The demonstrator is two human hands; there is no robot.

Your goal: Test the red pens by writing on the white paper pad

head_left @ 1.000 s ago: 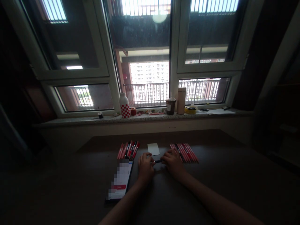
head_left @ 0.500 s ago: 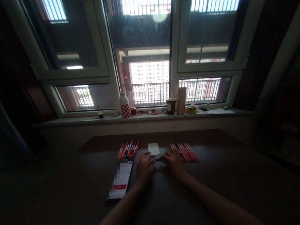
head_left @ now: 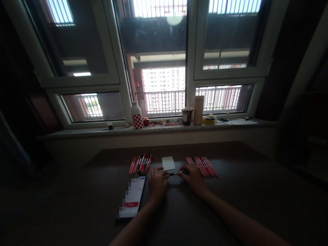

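Note:
Between my hands lies a dark pen [head_left: 172, 174], held level a little above or on the table; which of the two I cannot tell. My left hand [head_left: 158, 182] pinches its left end, and my right hand [head_left: 192, 177] grips its right end. A lighter stretch shows in the pen's middle. Just beyond it is a small white paper [head_left: 168, 163]. A row of red and black pens [head_left: 140, 164] lies past my left hand. Another row of mostly red pens [head_left: 205, 166] sits beside my right hand, which partly covers it.
A phone [head_left: 133, 198] with a lit screen lies left of my left forearm on the dark table [head_left: 230, 205]. On the windowsill [head_left: 118, 131] stand a checkered bottle [head_left: 137, 116], a drink cup [head_left: 187, 116], a tan cylinder [head_left: 198, 110] and a yellow tape roll [head_left: 208, 120].
My right hand has shifted slightly right, away from my left, and more of the pen now shows between them. My left hand has barely moved.

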